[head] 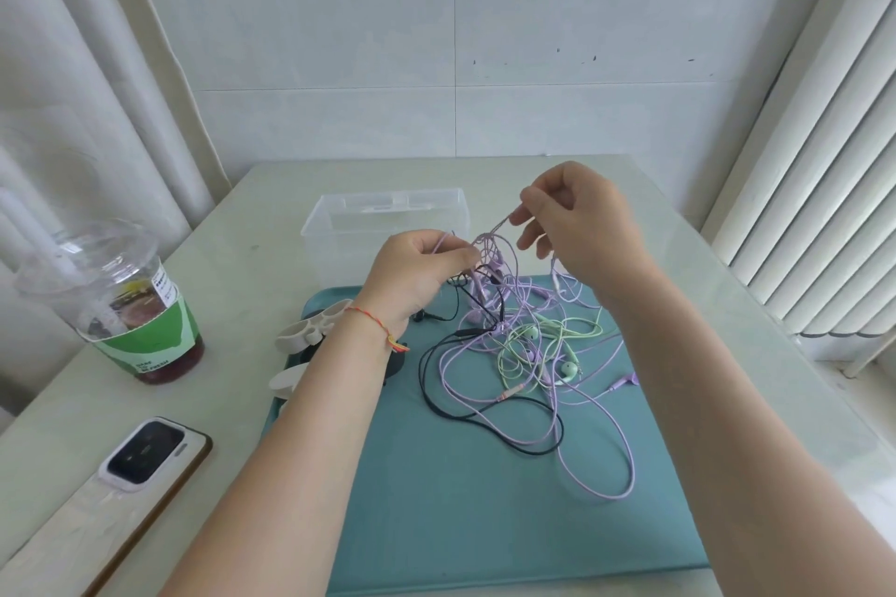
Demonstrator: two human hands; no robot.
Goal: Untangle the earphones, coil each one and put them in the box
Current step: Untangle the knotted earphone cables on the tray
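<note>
— Two hands up over the mat, from the head view. What is each doing?
— Left hand (421,268) is raised with the wrist bent, fingers curled, pinching a strand of the purple earphones (504,305). Right hand (572,218) is higher and a little farther back, thumb and forefinger pinching the same purple cable, the other fingers loosely curled below.
— Are the hands together?
— Near, not touching; a short twisted stretch of purple cable runs between them.
— And the rest of the tangle?
— It hangs from the hands down to the teal mat (436,524), where purple loops lie mixed with the green earphones (548,349) and the black earphones (485,422).
— The box?
— Clear box (339,228) stands on the table (252,267) just behind the mat, beyond the left hand. I see no earphones in it.
— Anything else?
— A drink cup (131,301) and a phone (145,456) to the left.
</note>
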